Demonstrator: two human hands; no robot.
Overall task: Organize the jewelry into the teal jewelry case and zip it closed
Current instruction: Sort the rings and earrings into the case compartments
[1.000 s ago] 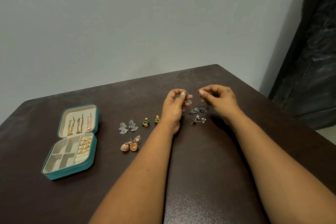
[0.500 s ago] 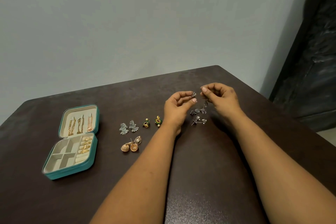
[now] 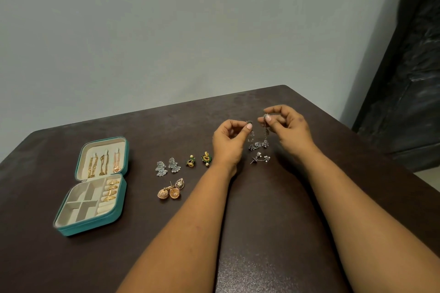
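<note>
The teal jewelry case [image 3: 71, 227] lay open at the left of the dark surface [image 3: 273, 233] (rings and chains inside). Loose earrings [image 3: 169, 194] sat between it and the hands. The left hand [image 3: 229, 141] pinched a small piece; the right hand [image 3: 289, 127] pinched a dangling silver earring [image 3: 265, 131].

Single head-worn wide-angle view, looking forward and down over a dark table [image 3: 273, 233] toward a pale wall [image 3: 190, 31]. Both forearms enter from the bottom edge; left hand [image 3: 229, 141] and right hand [image 3: 289, 129] sit mid-frame, near. Open teal jewelry case [image 3: 95, 188] lies left of centre. No second view; nothing shared.
</note>
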